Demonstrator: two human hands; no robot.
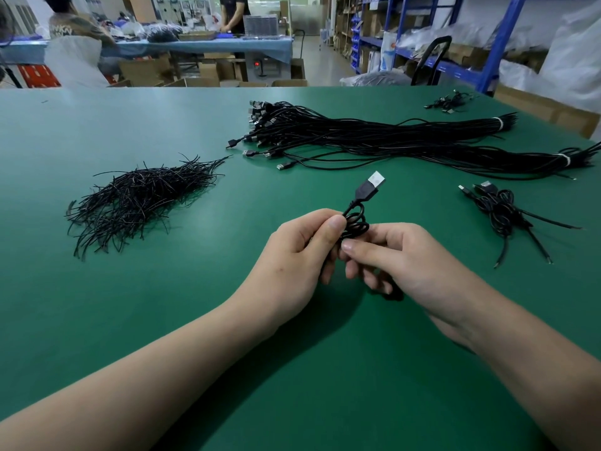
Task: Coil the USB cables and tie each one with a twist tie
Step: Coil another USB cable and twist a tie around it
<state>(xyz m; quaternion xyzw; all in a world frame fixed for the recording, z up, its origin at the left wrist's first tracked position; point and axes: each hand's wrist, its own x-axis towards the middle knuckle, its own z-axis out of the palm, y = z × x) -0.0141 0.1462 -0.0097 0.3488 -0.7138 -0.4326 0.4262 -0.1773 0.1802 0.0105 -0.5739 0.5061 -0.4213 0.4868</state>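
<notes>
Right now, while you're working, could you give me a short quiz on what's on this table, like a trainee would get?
1. True or false: the left hand and right hand both hold the coiled cable.
2. The pile of twist ties lies on which side of the table: A left, B right?
3. How many white bands bind the long cable bundles?
Key: 1 true; 2 A; 3 two.

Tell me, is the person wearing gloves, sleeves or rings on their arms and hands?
No. The left hand and right hand are bare: no gloves, rings or watch. The left forearm and right forearm show no sleeves. Fingernails look short and unpainted.
</notes>
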